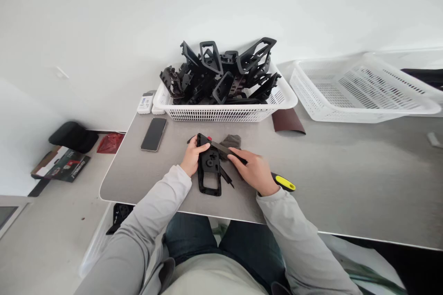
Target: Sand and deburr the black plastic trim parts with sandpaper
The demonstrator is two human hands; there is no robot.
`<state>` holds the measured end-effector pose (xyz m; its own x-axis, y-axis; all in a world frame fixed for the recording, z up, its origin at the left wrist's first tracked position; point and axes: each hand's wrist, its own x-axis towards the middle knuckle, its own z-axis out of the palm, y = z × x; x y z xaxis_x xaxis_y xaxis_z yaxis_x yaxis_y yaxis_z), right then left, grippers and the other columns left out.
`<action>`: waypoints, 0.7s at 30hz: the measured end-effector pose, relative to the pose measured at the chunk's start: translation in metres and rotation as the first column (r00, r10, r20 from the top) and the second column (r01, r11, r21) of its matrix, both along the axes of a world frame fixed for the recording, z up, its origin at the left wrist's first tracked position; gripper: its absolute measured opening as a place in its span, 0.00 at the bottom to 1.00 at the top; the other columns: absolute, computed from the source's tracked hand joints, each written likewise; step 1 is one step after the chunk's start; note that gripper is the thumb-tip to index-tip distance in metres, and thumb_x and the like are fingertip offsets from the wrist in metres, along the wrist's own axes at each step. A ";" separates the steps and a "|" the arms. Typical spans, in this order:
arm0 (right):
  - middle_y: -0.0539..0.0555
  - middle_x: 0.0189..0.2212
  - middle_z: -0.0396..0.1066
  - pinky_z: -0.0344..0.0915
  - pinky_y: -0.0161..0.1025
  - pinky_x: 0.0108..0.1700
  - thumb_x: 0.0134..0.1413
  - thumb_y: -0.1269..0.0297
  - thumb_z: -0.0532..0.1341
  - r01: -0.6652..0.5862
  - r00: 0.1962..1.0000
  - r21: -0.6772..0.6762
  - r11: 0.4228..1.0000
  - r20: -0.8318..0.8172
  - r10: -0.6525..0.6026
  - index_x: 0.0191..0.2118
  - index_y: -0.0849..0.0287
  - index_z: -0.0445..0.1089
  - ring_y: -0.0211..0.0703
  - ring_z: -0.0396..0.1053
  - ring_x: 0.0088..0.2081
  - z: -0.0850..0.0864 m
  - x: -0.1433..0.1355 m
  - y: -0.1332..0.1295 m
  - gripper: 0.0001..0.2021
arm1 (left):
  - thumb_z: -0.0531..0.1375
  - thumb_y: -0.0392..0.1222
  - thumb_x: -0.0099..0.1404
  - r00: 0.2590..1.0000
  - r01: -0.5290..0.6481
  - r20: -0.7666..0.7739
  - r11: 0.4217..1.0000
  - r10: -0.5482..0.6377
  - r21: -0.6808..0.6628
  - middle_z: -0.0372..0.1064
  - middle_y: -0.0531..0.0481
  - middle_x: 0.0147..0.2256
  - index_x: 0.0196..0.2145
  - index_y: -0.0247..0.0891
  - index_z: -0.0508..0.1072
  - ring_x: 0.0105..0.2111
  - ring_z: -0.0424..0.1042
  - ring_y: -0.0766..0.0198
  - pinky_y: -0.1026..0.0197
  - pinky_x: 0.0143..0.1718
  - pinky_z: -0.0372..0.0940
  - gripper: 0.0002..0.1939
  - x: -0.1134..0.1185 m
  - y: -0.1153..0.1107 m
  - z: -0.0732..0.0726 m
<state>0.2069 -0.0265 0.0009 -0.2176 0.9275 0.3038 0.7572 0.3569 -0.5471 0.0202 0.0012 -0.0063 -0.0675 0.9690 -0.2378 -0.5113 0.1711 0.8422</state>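
Observation:
My left hand [191, 157] grips the upper left edge of a black plastic frame part [209, 166], which stands tilted on the table with a rectangular opening at its lower end. My right hand [255, 170] is closed round a flat file [221, 147], whose grey blade reaches the upper right edge of the part. A black-and-yellow handle [284, 183] sticks out behind that hand, in line with the blade. Just behind the blade lies a crumpled grey cloth [232, 140]. Beside the part is a thin black piece [226, 177]. A small red spot shows at the part's top.
A white basket [214, 114] heaped with black plastic parts [224, 73] stands at the back. To its right are a brown sheet [288, 120] and white baskets [332, 113]. A phone [153, 134] and a white case [145, 103] lie left on the grey table [346, 170].

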 end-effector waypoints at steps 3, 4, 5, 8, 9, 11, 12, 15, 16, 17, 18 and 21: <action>0.54 0.39 0.78 0.71 0.41 0.39 0.61 0.56 0.54 0.000 1.000 0.024 1.000 -0.010 0.000 0.47 0.54 0.74 0.49 0.76 0.39 -0.001 0.001 0.000 0.16 | 0.70 0.39 0.41 1.000 -0.001 0.031 1.000 0.001 -0.009 0.71 0.53 0.32 0.35 0.36 0.70 0.32 0.69 0.65 0.59 0.43 0.62 0.21 0.001 0.000 -0.001; 0.54 0.39 0.78 0.71 0.41 0.39 0.61 0.56 0.54 -0.001 1.000 0.033 0.999 -0.010 0.001 0.47 0.54 0.74 0.49 0.76 0.39 -0.002 0.001 0.000 0.16 | 0.70 0.40 0.43 0.999 -0.011 0.042 1.000 0.012 -0.012 0.71 0.53 0.32 0.35 0.37 0.71 0.33 0.69 0.65 0.59 0.43 0.62 0.20 0.001 0.000 -0.002; 0.55 0.39 0.78 0.71 0.41 0.38 0.61 0.56 0.54 -0.003 1.000 0.041 0.999 -0.007 0.003 0.48 0.55 0.74 0.49 0.76 0.38 -0.002 0.001 0.000 0.17 | 0.69 0.41 0.44 0.998 -0.027 0.049 1.000 0.028 -0.012 0.71 0.53 0.33 0.35 0.37 0.71 0.33 0.69 0.65 0.59 0.44 0.61 0.19 0.001 0.000 -0.003; 0.55 0.38 0.78 0.70 0.40 0.38 0.62 0.55 0.53 -0.043 0.999 0.065 0.997 0.015 0.043 0.48 0.56 0.74 0.48 0.76 0.37 -0.002 0.000 -0.001 0.17 | 0.68 0.42 0.48 0.997 -0.057 0.042 0.998 0.057 0.001 0.72 0.52 0.34 0.37 0.38 0.72 0.35 0.69 0.65 0.60 0.45 0.61 0.17 0.001 0.001 -0.007; 0.56 0.38 0.78 0.70 0.39 0.37 0.62 0.55 0.53 -0.072 0.997 0.074 0.995 0.024 0.070 0.49 0.56 0.73 0.47 0.76 0.36 -0.003 0.000 -0.001 0.18 | 0.68 0.41 0.48 0.998 -0.057 0.036 0.998 0.056 0.008 0.72 0.52 0.34 0.38 0.38 0.72 0.35 0.69 0.64 0.59 0.45 0.61 0.18 0.001 0.001 -0.008; 0.56 0.37 0.78 0.68 0.38 0.37 0.63 0.55 0.52 -0.135 0.990 0.089 0.987 0.053 0.131 0.49 0.58 0.73 0.45 0.75 0.35 -0.003 -0.002 -0.003 0.19 | 0.68 0.40 0.49 0.999 -0.042 0.022 0.999 0.042 0.020 0.72 0.52 0.35 0.38 0.38 0.71 0.36 0.69 0.63 0.58 0.46 0.61 0.18 0.002 0.001 -0.010; 0.56 0.36 0.78 0.68 0.37 0.36 0.63 0.55 0.52 -0.156 0.986 0.094 0.983 0.072 0.150 0.50 0.58 0.73 0.45 0.75 0.35 -0.003 -0.003 -0.003 0.19 | 0.67 0.40 0.49 0.999 -0.035 0.016 0.999 0.035 0.025 0.72 0.51 0.35 0.39 0.38 0.71 0.36 0.70 0.63 0.58 0.47 0.60 0.18 0.002 0.001 -0.010; 0.56 0.33 0.77 0.65 0.36 0.33 0.63 0.55 0.51 -0.136 0.984 0.103 0.985 0.131 0.122 0.50 0.58 0.73 0.44 0.75 0.33 -0.003 -0.004 -0.004 0.19 | 0.67 0.38 0.51 1.000 -0.019 0.004 0.999 0.019 0.030 0.72 0.50 0.36 0.39 0.38 0.71 0.38 0.70 0.61 0.56 0.49 0.60 0.16 0.003 0.000 -0.012; 0.56 0.32 0.77 0.65 0.36 0.32 0.63 0.55 0.51 -0.108 0.985 0.105 0.989 0.142 0.093 0.50 0.57 0.73 0.45 0.75 0.32 -0.003 -0.004 -0.004 0.19 | 0.66 0.38 0.51 1.000 -0.014 0.001 1.000 0.014 0.028 0.72 0.50 0.36 0.39 0.38 0.71 0.38 0.70 0.61 0.55 0.49 0.60 0.16 0.003 0.000 -0.012; 0.56 0.32 0.77 0.64 0.36 0.31 0.63 0.55 0.51 -0.081 0.987 0.109 0.991 0.147 0.065 0.49 0.57 0.74 0.45 0.74 0.32 -0.003 -0.004 -0.004 0.19 | 0.66 0.38 0.52 1.000 -0.009 -0.002 1.000 0.009 0.025 0.72 0.50 0.36 0.40 0.38 0.71 0.38 0.70 0.61 0.55 0.50 0.60 0.16 0.003 -0.001 -0.012; 0.56 0.32 0.77 0.63 0.36 0.31 0.63 0.55 0.51 -0.061 0.988 0.112 0.992 0.146 0.044 0.49 0.57 0.74 0.45 0.74 0.32 -0.002 -0.004 -0.004 0.19 | 0.66 0.38 0.52 1.000 -0.003 -0.005 1.000 0.004 0.024 0.72 0.50 0.36 0.40 0.38 0.71 0.39 0.70 0.60 0.54 0.50 0.60 0.16 0.004 -0.001 -0.012; 0.56 0.32 0.77 0.63 0.36 0.31 0.63 0.54 0.51 -0.079 0.990 0.111 0.991 0.127 0.065 0.49 0.57 0.74 0.44 0.74 0.32 -0.001 -0.004 -0.005 0.20 | 0.66 0.38 0.53 1.000 0.002 -0.007 1.000 -0.002 0.027 0.72 0.49 0.37 0.41 0.38 0.71 0.41 0.70 0.59 0.54 0.51 0.59 0.16 0.005 -0.002 -0.012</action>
